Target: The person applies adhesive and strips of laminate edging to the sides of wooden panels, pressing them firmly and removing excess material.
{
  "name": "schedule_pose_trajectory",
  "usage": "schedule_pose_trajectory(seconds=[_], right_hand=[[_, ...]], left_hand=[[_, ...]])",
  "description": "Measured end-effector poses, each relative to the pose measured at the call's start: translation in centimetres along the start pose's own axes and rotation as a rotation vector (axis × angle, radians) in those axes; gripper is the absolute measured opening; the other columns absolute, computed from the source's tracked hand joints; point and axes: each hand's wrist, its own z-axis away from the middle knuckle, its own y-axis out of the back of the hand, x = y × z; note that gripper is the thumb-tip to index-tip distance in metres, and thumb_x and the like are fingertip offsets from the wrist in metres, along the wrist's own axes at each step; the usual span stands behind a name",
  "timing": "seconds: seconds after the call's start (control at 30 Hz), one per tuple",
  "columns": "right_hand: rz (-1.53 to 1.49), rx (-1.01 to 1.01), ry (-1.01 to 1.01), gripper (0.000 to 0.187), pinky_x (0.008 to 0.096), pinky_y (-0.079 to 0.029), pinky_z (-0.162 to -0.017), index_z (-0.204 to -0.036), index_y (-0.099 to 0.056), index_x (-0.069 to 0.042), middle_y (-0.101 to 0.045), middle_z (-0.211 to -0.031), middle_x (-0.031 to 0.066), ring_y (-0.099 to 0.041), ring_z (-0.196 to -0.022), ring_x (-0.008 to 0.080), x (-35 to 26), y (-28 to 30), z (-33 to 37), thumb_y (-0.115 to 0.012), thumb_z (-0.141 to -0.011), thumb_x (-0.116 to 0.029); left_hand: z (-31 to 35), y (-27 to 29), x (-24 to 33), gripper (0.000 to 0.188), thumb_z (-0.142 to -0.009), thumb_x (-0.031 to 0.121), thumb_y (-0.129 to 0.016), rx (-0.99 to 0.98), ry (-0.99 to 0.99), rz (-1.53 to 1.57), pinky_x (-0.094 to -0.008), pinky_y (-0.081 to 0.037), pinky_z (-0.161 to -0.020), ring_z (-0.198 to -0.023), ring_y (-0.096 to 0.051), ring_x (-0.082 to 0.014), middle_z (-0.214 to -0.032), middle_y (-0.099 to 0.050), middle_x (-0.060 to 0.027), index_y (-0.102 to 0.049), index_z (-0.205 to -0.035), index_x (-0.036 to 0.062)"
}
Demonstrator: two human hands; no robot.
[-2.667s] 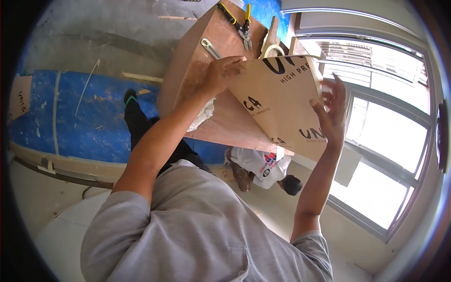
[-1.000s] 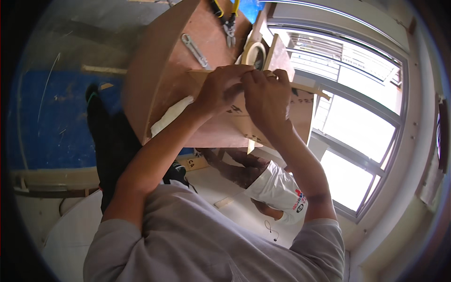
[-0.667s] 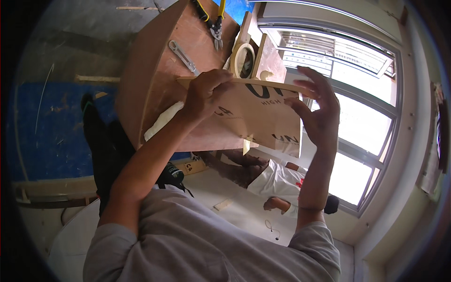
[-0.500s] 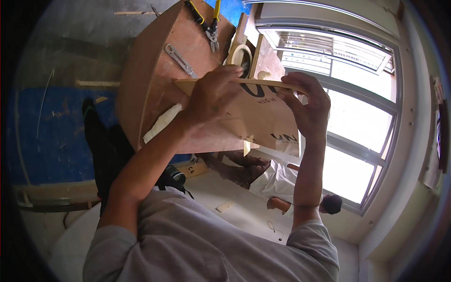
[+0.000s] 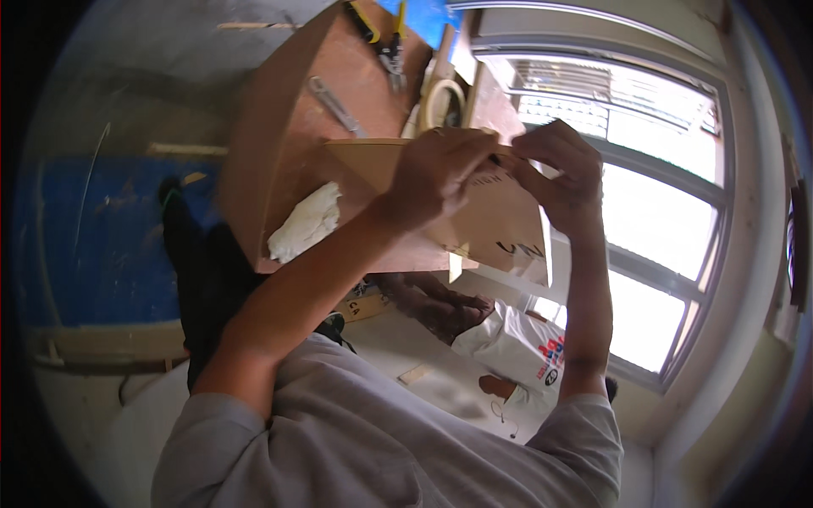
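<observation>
A brown printed paper sheet (image 5: 500, 216) hangs in front of a reddish-brown wooden box (image 5: 279, 127), a tan strip like masking tape along its upper edge. My left hand (image 5: 436, 173) is closed, its fingertips pinching that edge near the middle. Close beside it on the right, my right hand (image 5: 563, 169) pinches the same edge between thumb and fingers. What lies exactly between the fingertips is partly hidden. A roll of tape (image 5: 429, 110) stands just beyond my hands. A crumpled white cloth or paper (image 5: 306, 224) rests near my left forearm.
On the box top lie a utility knife (image 5: 334, 106) and yellow-and-black snips (image 5: 392, 59). A short tape piece (image 5: 456, 264) sticks out at the sheet's lower part. Another person in a white shirt (image 5: 512, 339) is below, beyond the box. A window (image 5: 652, 203) fills the right.
My left hand has slid right along the sheet's edge, coming close to my right hand, whose fingers have closed in. The view has shifted slightly, and more of the white crumpled piece shows.
</observation>
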Motion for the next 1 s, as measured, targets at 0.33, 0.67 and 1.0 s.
schedule_pose_trajectory(seconds=[0.33, 0.67, 1.0], right_hand=[[0.102, 0.024, -0.136, 0.026, 0.0321, -0.051, -0.07, -0.095, -0.075, -0.004, -0.072, -0.093, 0.0079, -0.067, -0.085, 0.0195, -1.4, -1.4, 0.4, -0.086, -0.073, 0.006], [0.121, 0.073, -0.167, 0.024, 0.0295, -0.05, -0.066, -0.095, -0.075, -0.008, -0.075, -0.106, 0.0064, -0.068, -0.089, 0.0185, -0.5, -1.4, 1.0, -0.084, -0.077, 0.004], [0.019, 0.177, -0.12, 0.014, 0.0296, -0.053, -0.068, -0.091, -0.075, -0.003, -0.075, -0.106, 0.0132, -0.071, -0.09, 0.0208, 0.4, -3.0, 1.7, -0.082, -0.081, 0.003]], left_hand=[[9.5, 10.2, -9.2, 0.026, -0.094, 0.01, -0.073, -0.13, 0.594, -0.086, -0.0402, -0.055, -0.091, -0.102, -0.072, -0.0325, -0.111, -0.075, -0.018, -0.073, -0.118, 0.0009], [9.9, 11.8, -11.9, 0.031, -0.081, -0.005, -0.071, -0.254, 0.215, -0.347, -0.0416, -0.056, -0.093, -0.103, -0.071, -0.0314, -0.107, -0.075, -0.0153, -0.072, -0.113, -0.0027], [9.0, 12.0, -13.3, 0.025, -0.09, -0.003, -0.069, -0.332, 0.649, 0.097, -0.0333, -0.055, -0.095, -0.104, -0.072, -0.0223, -0.111, -0.077, -0.0108, -0.076, -0.113, 0.0026]])
